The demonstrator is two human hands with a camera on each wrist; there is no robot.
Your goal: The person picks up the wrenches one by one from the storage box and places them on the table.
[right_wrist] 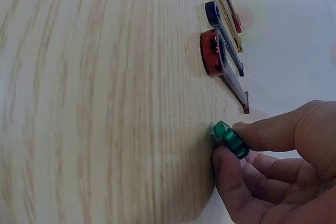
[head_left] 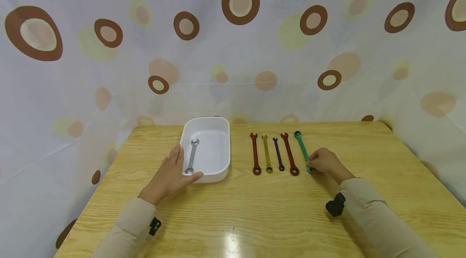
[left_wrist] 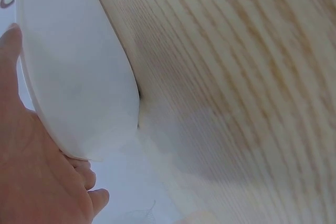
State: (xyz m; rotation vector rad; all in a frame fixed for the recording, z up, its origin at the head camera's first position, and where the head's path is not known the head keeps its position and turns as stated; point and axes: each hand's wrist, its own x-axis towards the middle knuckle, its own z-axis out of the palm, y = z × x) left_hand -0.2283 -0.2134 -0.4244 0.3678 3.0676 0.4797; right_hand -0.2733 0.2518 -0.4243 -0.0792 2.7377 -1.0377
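In the head view a white plastic tray [head_left: 214, 177] stands on the table, with a silver wrench [head_left: 192, 157] lying along its left side. My left hand [head_left: 169, 177] rests against the tray's near left corner, thumb and fingers spread along the rim. The left wrist view shows that thumb [left_wrist: 9, 51] at the tray's wall [left_wrist: 79, 72]. My right hand [head_left: 327, 163] pinches the near end of a green wrench [head_left: 303, 147] between thumb and fingers. Up close, the green wrench's end [right_wrist: 231, 140] sits between the fingertips, just by the tabletop.
Left of the green wrench lie a red wrench [head_left: 289, 153], a small purple wrench [head_left: 278, 155], a yellow wrench [head_left: 267, 155] and another red wrench [head_left: 255, 155], in a row. The wooden table [head_left: 240, 213] meets a patterned curtain [head_left: 204, 64] behind.
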